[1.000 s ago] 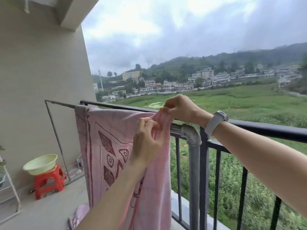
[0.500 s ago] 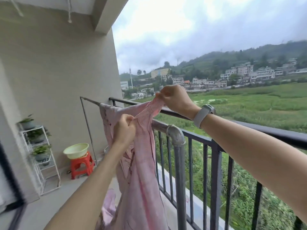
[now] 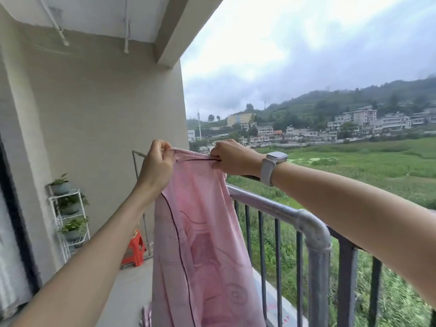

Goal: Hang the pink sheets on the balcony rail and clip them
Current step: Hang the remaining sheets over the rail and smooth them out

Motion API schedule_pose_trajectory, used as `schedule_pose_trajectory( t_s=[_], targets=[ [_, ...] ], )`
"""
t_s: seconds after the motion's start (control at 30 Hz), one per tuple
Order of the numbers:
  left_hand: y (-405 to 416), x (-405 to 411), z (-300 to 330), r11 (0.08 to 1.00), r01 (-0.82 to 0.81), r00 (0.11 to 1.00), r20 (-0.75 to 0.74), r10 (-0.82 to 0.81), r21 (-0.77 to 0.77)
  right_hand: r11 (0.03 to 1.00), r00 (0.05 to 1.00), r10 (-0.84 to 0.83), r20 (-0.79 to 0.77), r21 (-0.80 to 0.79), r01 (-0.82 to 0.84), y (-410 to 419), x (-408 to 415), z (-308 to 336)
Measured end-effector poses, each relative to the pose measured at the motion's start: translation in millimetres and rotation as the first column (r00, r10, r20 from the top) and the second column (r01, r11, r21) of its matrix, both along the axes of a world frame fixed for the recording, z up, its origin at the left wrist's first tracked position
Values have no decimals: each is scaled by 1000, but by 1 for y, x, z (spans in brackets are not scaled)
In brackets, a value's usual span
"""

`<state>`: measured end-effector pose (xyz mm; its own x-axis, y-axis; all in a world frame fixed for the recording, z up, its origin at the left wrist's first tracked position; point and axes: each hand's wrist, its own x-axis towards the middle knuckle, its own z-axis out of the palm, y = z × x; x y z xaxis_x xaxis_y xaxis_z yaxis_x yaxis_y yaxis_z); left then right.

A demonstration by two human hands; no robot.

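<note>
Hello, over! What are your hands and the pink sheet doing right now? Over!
Left hand and right hand both grip the pink sheet by its top edge. Sheet held up above the rail, hanging down. No clip seen. Nothing in the way.

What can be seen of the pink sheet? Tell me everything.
The pink sheet looks like thin woven cloth with a faint darker pink pattern and a thin dark line near its edge. It hangs lengthwise in loose folds, beside the grey metal rail. The left hand and right hand pinch its top edge, held taut between them.
</note>
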<state>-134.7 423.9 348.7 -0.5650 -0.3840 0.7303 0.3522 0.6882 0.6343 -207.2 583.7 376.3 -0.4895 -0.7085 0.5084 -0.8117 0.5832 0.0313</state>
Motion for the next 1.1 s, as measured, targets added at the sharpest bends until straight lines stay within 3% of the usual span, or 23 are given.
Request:
schedule_pose_trajectory(
  t_s=[0.17,0.27,0.37,0.47,0.57,0.67,0.77,0.87,0.97,1.03,1.1],
  targets=[
    [-44,6,-17,998,-51,998,31,52,-22,996,997,-65,-52,55,68,-50,-17,-2],
    [-72,12,-34,985,-108,979,158,128,-133,999,990,-40,135,36,35,-88,-25,-3],
    [-99,7,-51,918,-219,885,330,330,-329,998,929,11,371,-56,10,-128,-29,-4],
    [-124,-7,-64,876,-308,850,305,429,-372,974,855,115,506,-226,2,-166,-34,-7],
    [-148,-20,-69,892,-330,850,313,424,-310,947,840,170,515,-320,5,-199,-53,-4],
    [-162,-32,-55,874,-365,799,375,471,-320,900,908,171,383,-437,15,-213,-78,29],
    [-144,-52,13,829,-452,807,244,538,-330,760,945,217,247,-650,-5,-186,-101,98],
    [-79,-78,110,829,-453,867,55,495,-328,497,950,257,174,-867,24,-109,-129,172],
    [3,-105,155,830,-356,922,-16,387,-429,262,953,267,144,-962,72,0,-160,193],
    [52,-127,148,785,-286,939,1,343,-550,200,958,228,172,-972,127,67,-171,176],
    [90,-146,132,756,-224,955,16,296,-615,214,956,216,198,-965,151,121,-181,148]
  ],
)
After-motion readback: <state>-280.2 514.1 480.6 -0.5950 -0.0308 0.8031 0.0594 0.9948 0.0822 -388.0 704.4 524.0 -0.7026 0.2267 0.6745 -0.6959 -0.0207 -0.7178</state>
